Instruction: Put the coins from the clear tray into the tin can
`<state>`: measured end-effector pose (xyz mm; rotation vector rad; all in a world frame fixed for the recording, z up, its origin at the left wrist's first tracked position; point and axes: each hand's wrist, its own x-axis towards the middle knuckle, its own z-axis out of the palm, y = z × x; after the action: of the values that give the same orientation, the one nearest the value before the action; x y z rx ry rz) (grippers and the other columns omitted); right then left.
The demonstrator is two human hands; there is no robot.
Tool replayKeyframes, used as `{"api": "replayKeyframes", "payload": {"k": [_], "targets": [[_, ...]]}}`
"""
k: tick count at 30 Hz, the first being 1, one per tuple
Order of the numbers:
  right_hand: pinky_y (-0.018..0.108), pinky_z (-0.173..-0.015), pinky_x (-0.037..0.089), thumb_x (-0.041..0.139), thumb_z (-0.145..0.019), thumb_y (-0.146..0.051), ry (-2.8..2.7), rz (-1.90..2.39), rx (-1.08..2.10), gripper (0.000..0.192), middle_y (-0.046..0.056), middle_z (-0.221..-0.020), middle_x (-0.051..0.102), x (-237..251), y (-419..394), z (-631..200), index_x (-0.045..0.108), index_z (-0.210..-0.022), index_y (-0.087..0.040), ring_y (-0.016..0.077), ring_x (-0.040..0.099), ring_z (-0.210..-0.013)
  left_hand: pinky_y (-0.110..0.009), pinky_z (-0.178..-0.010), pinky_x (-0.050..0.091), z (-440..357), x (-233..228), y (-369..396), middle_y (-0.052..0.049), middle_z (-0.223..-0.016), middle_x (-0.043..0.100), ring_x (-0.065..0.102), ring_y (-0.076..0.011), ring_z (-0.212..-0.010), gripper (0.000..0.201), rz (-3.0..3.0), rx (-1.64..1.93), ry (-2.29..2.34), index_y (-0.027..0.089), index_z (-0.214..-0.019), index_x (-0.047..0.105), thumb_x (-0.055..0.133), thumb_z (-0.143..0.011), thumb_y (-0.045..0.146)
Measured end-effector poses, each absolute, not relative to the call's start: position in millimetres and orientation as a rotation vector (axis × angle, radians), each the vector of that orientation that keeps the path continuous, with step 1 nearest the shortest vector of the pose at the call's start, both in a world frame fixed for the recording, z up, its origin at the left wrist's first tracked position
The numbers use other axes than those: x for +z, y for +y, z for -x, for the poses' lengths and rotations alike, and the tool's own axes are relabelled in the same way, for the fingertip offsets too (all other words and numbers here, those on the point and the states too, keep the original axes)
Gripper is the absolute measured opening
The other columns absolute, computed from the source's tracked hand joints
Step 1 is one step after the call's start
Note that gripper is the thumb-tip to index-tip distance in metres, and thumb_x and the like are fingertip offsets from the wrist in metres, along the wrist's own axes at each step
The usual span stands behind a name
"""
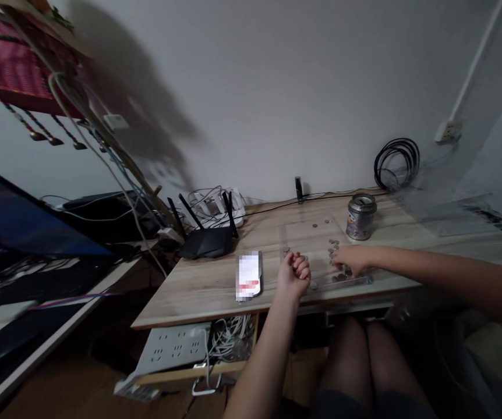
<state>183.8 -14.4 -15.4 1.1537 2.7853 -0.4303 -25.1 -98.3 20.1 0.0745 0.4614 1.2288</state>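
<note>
My left hand point(293, 272) rests near the desk's front edge, curled into a loose fist; whether it holds anything is hidden. My right hand point(350, 259) lies palm down over several coins point(333, 246) scattered on a clear plastic sheet point(297, 235). Its fingers touch the coins closest to me, so I cannot see if any is pinched. A metal can point(360, 216) with a slotted lid stands just behind the right hand. A phone point(248, 275) lies flat to the left of my left hand.
A black router point(207, 240) and a white tangle of cables point(211, 203) sit at the desk's back left. A coiled black cable point(397, 163) hangs on the wall. A power strip point(175, 348) hangs under the desk point(198, 288). My knees are below the front edge.
</note>
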Motion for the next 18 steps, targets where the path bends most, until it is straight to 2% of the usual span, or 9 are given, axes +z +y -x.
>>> {"api": "replayKeyframes", "payload": {"k": [2, 3, 7, 10, 13, 16, 18], "targets": [[0.024, -0.058, 0.033, 0.071, -0.035, -0.008, 2.801, -1.034, -0.376, 0.048, 0.002, -0.084, 0.065, -9, -16, -188, 0.067, -0.082, -0.021, 0.0176, 0.053, -0.071, -0.015, -0.034, 0.010, 21, 19, -98, 0.008, -0.047, 0.020, 0.019, -0.0039, -0.035, 0.026, -0.088, 1.223, 0.468, 0.015, -0.065, 0.044, 0.034, -0.089, 0.019], [0.024, -0.058, 0.033, 0.069, -0.038, -0.008, 2.772, -0.977, -0.378, 0.048, 0.003, -0.083, 0.065, -7, -17, -189, 0.067, -0.084, -0.021, 0.0179, 0.052, -0.070, -0.016, -0.034, 0.010, 19, 19, -97, 0.008, -0.048, 0.020, 0.019, -0.0039, -0.035, 0.026, -0.088, 1.223, 0.470, 0.015, -0.065, 0.044, 0.034, -0.089, 0.019], [0.025, -0.060, 0.032, 0.062, -0.045, -0.003, 2.630, -1.007, -0.455, 0.031, 0.000, -0.064, 0.062, -7, -18, -189, 0.066, -0.068, -0.023, 0.0161, 0.049, -0.061, -0.016, -0.034, 0.011, 13, 14, -96, 0.008, -0.048, 0.022, 0.020, -0.0038, -0.036, 0.026, -0.078, 1.226, 0.480, 0.015, -0.065, 0.044, 0.035, -0.089, 0.020], [0.026, -0.062, 0.033, 0.063, -0.045, -0.004, 2.605, -1.038, -0.551, 0.020, -0.001, -0.056, 0.059, -12, -15, -187, 0.061, -0.053, -0.022, 0.0160, 0.049, -0.060, -0.015, -0.035, 0.011, 9, 9, -93, 0.008, -0.048, 0.022, 0.020, -0.0042, -0.036, 0.026, -0.070, 1.227, 0.500, 0.015, -0.064, 0.043, 0.034, -0.088, 0.019], [0.026, -0.060, 0.034, 0.063, -0.045, -0.005, 2.536, -1.129, -0.642, 0.019, -0.002, -0.044, 0.051, -15, -14, -183, 0.054, -0.040, -0.021, 0.0145, 0.046, -0.054, -0.015, -0.034, 0.012, 5, 4, -89, 0.008, -0.048, 0.022, 0.021, -0.0042, -0.035, 0.026, -0.032, 1.222, 0.523, 0.016, -0.063, 0.042, 0.035, -0.088, 0.019], [0.024, -0.054, 0.032, 0.061, -0.044, -0.002, 2.480, -1.081, -0.609, 0.020, -0.004, -0.036, 0.042, -11, -15, -177, 0.053, -0.038, -0.019, 0.0109, 0.040, -0.046, -0.014, -0.033, 0.015, 0, 1, -84, 0.007, -0.047, 0.025, 0.023, -0.0041, -0.035, 0.026, 0.022, 1.236, 0.551, 0.015, -0.061, 0.042, 0.036, -0.086, 0.017], [0.022, -0.051, 0.030, 0.062, -0.044, -0.004, 2.480, -1.014, -0.546, 0.014, -0.006, -0.036, 0.042, 0, -16, -170, 0.058, -0.044, -0.017, 0.0088, 0.038, -0.044, -0.013, -0.034, 0.025, -5, -1, -81, 0.005, -0.047, 0.033, 0.032, -0.0048, -0.037, 0.024, 0.071, 1.281, 0.608, 0.014, -0.062, 0.045, 0.037, -0.084, 0.015]]}}
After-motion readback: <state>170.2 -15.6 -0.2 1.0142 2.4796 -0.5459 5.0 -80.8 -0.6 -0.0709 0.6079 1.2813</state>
